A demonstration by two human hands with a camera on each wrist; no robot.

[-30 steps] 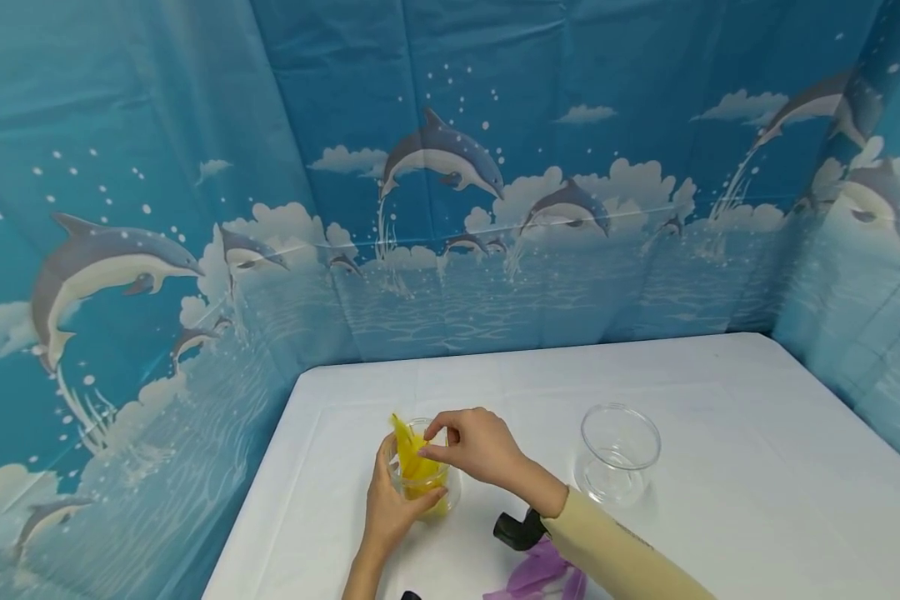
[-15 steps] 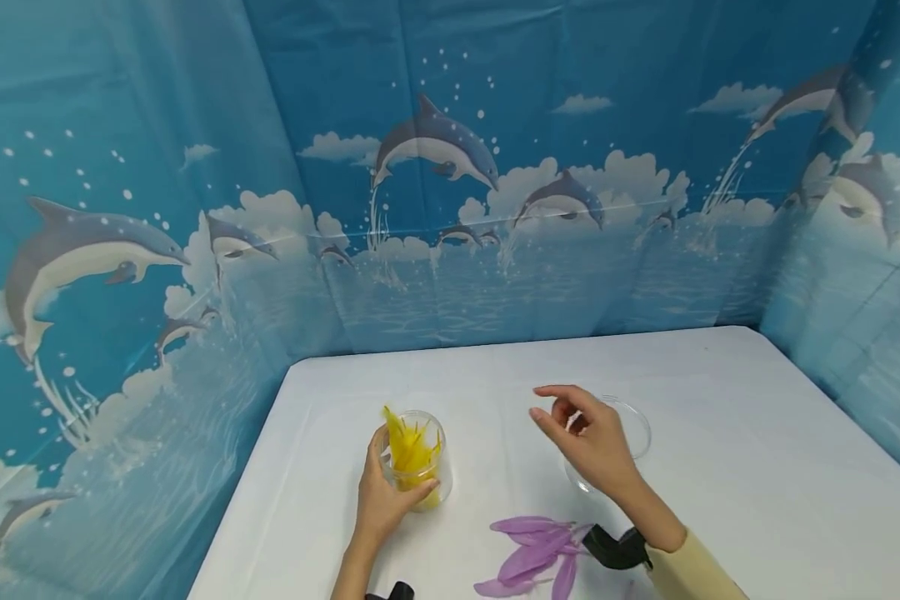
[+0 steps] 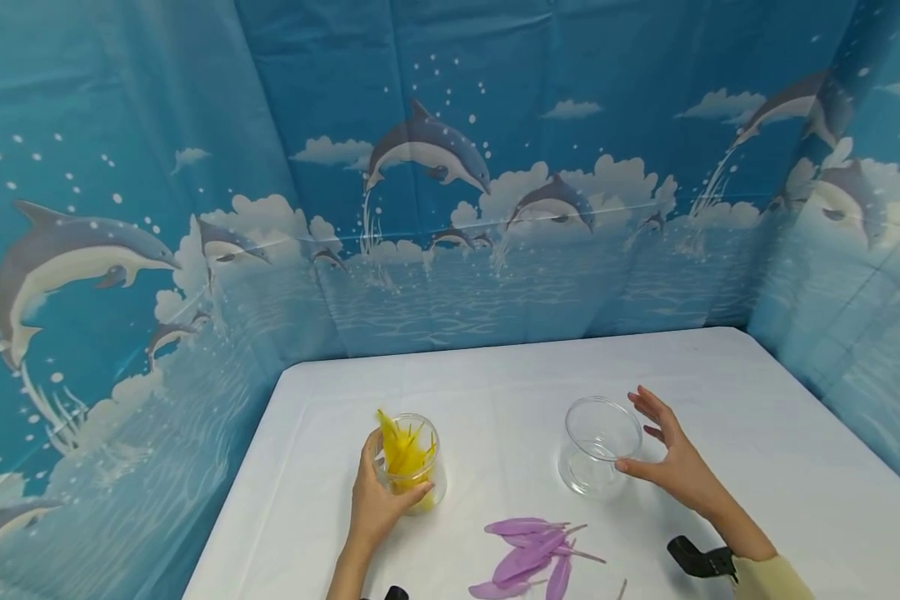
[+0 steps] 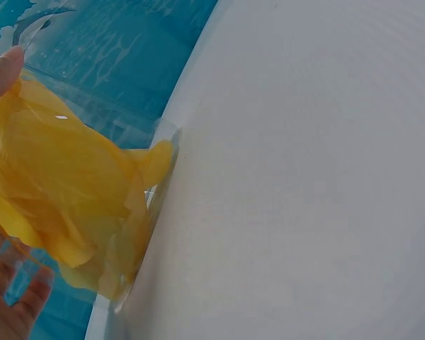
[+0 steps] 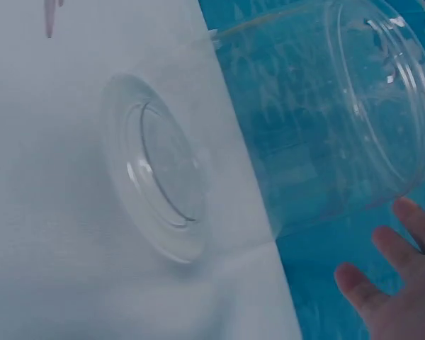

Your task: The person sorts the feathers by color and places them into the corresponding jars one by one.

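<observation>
My left hand [image 3: 378,504] grips the side of a clear jar [image 3: 440,482] on the left of the table. Yellow feathers [image 3: 405,452] stand in that jar, tips above its rim; the left wrist view shows the yellow feathers [image 4: 71,170] pressed against the clear wall. On the right, my right hand [image 3: 671,462] is spread at the right side of a second clear jar [image 3: 596,446], which holds nothing. Its thumb overlaps the jar's edge in the head view; whether it touches, I cannot tell. In the right wrist view the fingers [image 5: 358,287] are beside the jar wall.
Several purple feathers [image 3: 532,550] lie loose on the white tablecloth [image 3: 495,417] near the front, between the jars. A black wrist camera [image 3: 697,557] sits on my right wrist. A blue dolphin curtain [image 3: 450,283] hangs behind the table.
My right hand has left the jar of yellow feathers and moved right to the far side of the second jar, fingers spreading. My left hand stays on its jar.
</observation>
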